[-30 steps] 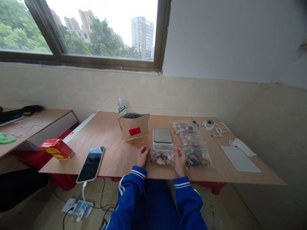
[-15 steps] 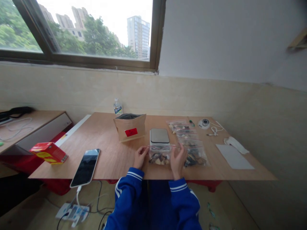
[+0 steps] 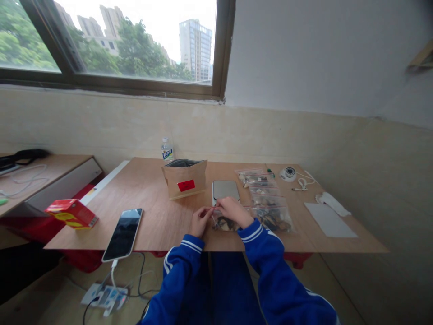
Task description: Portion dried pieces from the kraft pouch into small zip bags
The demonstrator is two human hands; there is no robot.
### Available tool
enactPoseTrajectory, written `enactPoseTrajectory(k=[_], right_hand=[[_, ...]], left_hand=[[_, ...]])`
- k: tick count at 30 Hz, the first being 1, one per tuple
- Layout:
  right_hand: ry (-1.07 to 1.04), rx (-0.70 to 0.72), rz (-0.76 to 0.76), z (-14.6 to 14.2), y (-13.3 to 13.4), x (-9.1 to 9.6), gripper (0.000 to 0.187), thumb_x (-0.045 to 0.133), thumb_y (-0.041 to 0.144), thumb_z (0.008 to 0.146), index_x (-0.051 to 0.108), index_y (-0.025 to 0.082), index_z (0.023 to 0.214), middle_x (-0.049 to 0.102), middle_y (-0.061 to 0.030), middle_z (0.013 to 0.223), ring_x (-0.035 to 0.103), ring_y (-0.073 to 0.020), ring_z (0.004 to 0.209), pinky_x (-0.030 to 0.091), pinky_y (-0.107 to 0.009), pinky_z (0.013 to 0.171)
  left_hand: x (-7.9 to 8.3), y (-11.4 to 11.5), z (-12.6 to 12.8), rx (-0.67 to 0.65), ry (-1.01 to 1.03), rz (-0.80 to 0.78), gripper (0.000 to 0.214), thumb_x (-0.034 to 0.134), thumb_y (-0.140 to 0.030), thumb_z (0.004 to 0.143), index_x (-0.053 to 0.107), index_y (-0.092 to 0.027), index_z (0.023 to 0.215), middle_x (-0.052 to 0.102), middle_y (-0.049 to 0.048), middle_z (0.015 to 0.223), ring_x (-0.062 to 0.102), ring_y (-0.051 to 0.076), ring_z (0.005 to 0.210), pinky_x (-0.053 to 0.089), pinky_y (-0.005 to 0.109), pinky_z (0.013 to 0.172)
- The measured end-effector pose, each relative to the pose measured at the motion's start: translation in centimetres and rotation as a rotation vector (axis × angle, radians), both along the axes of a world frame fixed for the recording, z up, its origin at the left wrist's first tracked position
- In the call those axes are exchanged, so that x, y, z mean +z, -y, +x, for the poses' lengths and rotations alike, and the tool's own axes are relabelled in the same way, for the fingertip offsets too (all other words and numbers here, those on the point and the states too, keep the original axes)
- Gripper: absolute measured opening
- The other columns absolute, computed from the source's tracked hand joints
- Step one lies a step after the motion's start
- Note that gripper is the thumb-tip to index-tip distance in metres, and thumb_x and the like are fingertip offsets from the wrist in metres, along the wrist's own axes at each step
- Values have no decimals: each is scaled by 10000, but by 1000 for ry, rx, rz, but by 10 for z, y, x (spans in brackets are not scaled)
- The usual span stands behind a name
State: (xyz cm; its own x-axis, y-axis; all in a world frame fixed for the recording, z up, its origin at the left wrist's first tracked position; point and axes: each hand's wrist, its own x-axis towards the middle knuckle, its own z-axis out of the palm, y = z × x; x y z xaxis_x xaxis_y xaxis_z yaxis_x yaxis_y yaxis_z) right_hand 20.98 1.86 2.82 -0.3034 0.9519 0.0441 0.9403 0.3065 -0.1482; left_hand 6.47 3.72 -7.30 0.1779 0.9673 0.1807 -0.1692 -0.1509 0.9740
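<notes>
A clear zip bag [image 3: 226, 224] with dark and pale dried pieces in it lies at the table's near edge, partly hidden by my right hand. My left hand [image 3: 202, 220] pinches the bag's top left corner. My right hand [image 3: 233, 210] reaches across to the same corner, its fingertips closed on the zip strip close to the left fingers. Just behind is a digital scale [image 3: 226, 188] with a bare metal plate. More zip bags [image 3: 272, 218] of dried pieces lie in an overlapping row to the right. An open kraft paper pouch [image 3: 185, 180] with a red label stands back left.
A phone [image 3: 123, 234] on a cable and a red box [image 3: 71, 213] are on the left. A bottle [image 3: 167, 151] stands by the wall. White paper [image 3: 330, 220], a cloth [image 3: 334, 204] and a dome camera [image 3: 288, 174] with its cable are on the right.
My right hand has moved left along the bag's top edge, from its right corner to its left corner beside my left hand. The left hand stays at its corner.
</notes>
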Motion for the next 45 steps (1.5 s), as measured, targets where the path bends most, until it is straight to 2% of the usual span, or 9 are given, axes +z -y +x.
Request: enactPoseTrajectory(k=[6,12,17,24,26,30,33,38,45], right_hand=[[-18,-27,135,-7,3,-22,123,480,136,841,594,142,887,664,-109,859,604,-204,815,379,-266,723],[-231,57,147,6,1,-39,206,445,319,920,580,165,945,661,-78,897,607,-185,861,401,-254,742],[-256,34,97,19,0,-40,189,515,332,884,607,168,871,671,-64,811,622,-183,780,396,-241,674],[-135,-37,135,14,3,-36,174,464,161,877,634,167,840,673,-69,783,613,-179,787,373,-240,685],[-143,-26,114,11,3,-36,179,462,173,882,637,171,846,679,-70,797,618,-178,794,376,-240,691],[-291,0,57,16,5,-37,204,513,336,879,635,181,930,689,-56,803,633,-174,752,391,-231,651],[-372,-26,40,24,7,-40,215,537,351,861,646,176,921,684,-38,758,626,-161,699,391,-222,615],[-265,-83,98,23,9,-44,226,494,278,889,653,171,768,675,-43,686,619,-158,662,364,-221,603],[-288,-32,147,23,23,-39,197,477,327,903,630,203,894,698,-32,817,630,-177,762,389,-247,680]], left_hand=[[6,3,1,43,-11,36,247,654,-385,722,683,-148,783,692,56,791,623,187,789,464,286,742],[3,2,0,83,-5,57,250,632,-384,745,670,-152,831,687,61,837,619,193,826,462,303,784],[-1,0,-1,105,18,45,255,613,-388,761,650,-151,847,673,56,836,612,185,819,462,305,783],[4,4,0,1,54,11,271,650,-364,734,653,-145,893,689,84,887,631,201,852,480,321,784],[4,4,1,-12,51,7,292,659,-372,722,662,-141,901,693,90,879,636,206,839,485,326,772],[1,1,0,54,11,27,257,665,-380,710,682,-140,803,680,68,778,622,191,772,479,306,729],[0,0,-2,75,1,22,236,668,-367,708,687,-146,791,673,58,764,614,185,762,471,295,716],[1,-1,-3,91,2,-3,232,671,-361,705,694,-146,790,680,55,772,613,180,757,465,287,724],[-1,-1,-4,136,44,-62,249,676,-378,694,677,-149,795,669,39,756,601,171,736,463,278,699]])
